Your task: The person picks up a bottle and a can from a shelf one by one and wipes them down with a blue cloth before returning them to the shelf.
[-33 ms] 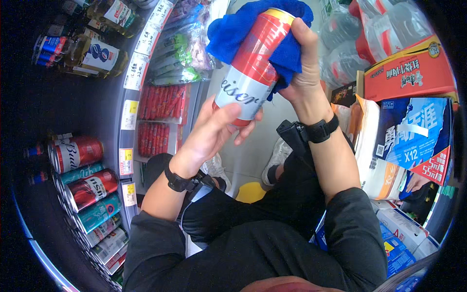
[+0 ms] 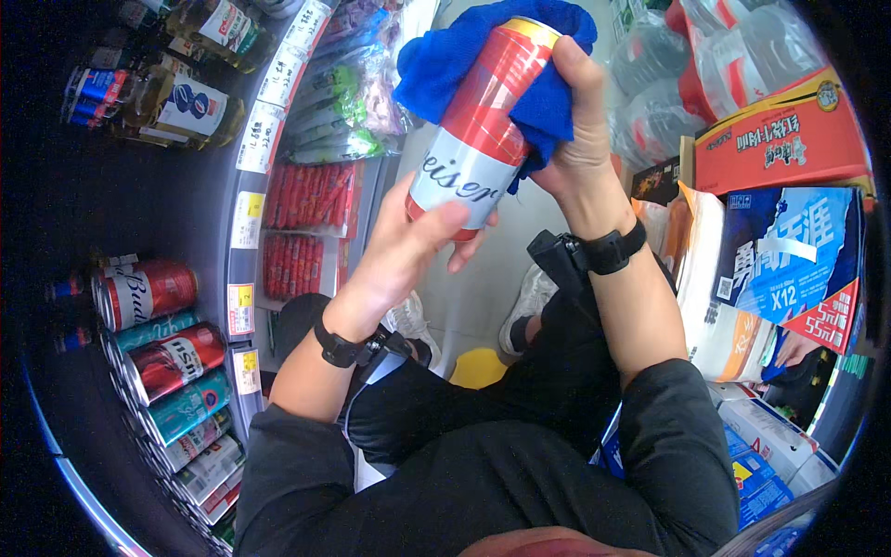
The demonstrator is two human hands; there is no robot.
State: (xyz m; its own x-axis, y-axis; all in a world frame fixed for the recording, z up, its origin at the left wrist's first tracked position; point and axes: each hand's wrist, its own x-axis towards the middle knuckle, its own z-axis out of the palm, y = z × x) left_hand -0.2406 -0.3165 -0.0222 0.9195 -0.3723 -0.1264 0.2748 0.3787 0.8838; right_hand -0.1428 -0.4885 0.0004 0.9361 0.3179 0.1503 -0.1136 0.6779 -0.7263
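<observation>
Can (image 2: pixel 483 130) held up right of the shelf (image 2: pixel 243 223). Left hand (image 2: pixel 408 251) cups its lower end, fingers curled round. Right hand (image 2: pixel 580 130) clamps the cloth (image 2: pixel 445 60) against the can's upper half, fingers closed.

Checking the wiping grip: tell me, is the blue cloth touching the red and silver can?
Touching. The head view shows the blue cloth wrapped against the upper part of the can, pressed there by the right hand.

Single head view looks steeply down, close
</observation>
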